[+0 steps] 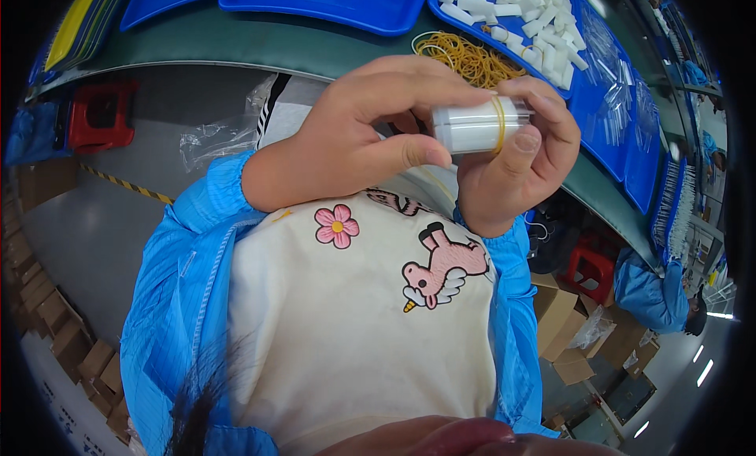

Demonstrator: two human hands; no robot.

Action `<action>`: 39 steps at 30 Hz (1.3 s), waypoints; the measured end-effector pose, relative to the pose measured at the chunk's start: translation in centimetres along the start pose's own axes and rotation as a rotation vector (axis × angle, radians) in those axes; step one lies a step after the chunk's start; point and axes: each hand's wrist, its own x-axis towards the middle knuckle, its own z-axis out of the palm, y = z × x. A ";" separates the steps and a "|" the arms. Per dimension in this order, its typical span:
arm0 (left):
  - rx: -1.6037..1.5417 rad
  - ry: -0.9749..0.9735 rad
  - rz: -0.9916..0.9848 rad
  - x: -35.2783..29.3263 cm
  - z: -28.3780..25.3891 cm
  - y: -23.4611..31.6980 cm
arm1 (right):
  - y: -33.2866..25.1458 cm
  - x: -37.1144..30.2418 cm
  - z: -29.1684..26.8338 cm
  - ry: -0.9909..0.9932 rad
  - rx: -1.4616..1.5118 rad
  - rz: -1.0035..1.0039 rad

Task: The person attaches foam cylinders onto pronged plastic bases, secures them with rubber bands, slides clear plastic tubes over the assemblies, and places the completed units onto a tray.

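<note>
In front of my chest, over the table's near edge, I hold a short white and clear plastic bundle lying sideways. A yellow rubber band goes around it near its right end. My left hand grips the left end between thumb and fingers. My right hand closes on the right end, its thumb on the near side next to the band. What the bundle is made up of inside cannot be made out. Just beyond my hands lies a heap of tan rubber bands on the green table.
A blue tray of white blocks stands at the far right. Beyond it are blue trays with clear plastic pieces. More blue trays line the far side. Red stools and cardboard boxes stand below. A person in blue is at right.
</note>
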 end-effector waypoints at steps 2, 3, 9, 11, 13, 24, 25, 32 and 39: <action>-0.411 0.132 -0.146 -0.1 0.9 -0.3 | 0.1 0.2 0.2 -0.010 0.003 -0.026; -0.409 0.134 -0.143 -0.1 1.1 -0.4 | 0.2 0.2 0.1 -0.012 0.005 -0.029; -0.677 0.205 -0.156 0.0 1.5 -1.1 | 0.4 -0.2 -0.2 -0.026 -0.047 0.091; -0.621 0.227 -0.162 -0.2 1.4 -1.2 | 0.0 -0.1 0.0 -0.046 -0.018 0.148; -0.561 0.227 -0.108 -0.5 1.3 -1.8 | -0.4 0.0 0.5 -0.074 0.039 0.194; -0.368 0.234 -0.102 -0.5 0.7 -0.3 | -0.9 -0.3 0.9 -0.130 0.216 0.339; -0.335 0.233 -0.095 -0.6 0.7 -0.2 | -0.9 -0.4 0.9 -0.139 0.219 0.346; -0.170 0.186 -0.111 -0.7 -0.2 0.4 | -1.0 -0.5 1.6 -0.096 0.355 0.470; 0.005 0.158 0.038 -0.4 -0.6 -0.3 | -0.8 -0.1 1.5 -0.135 0.544 0.519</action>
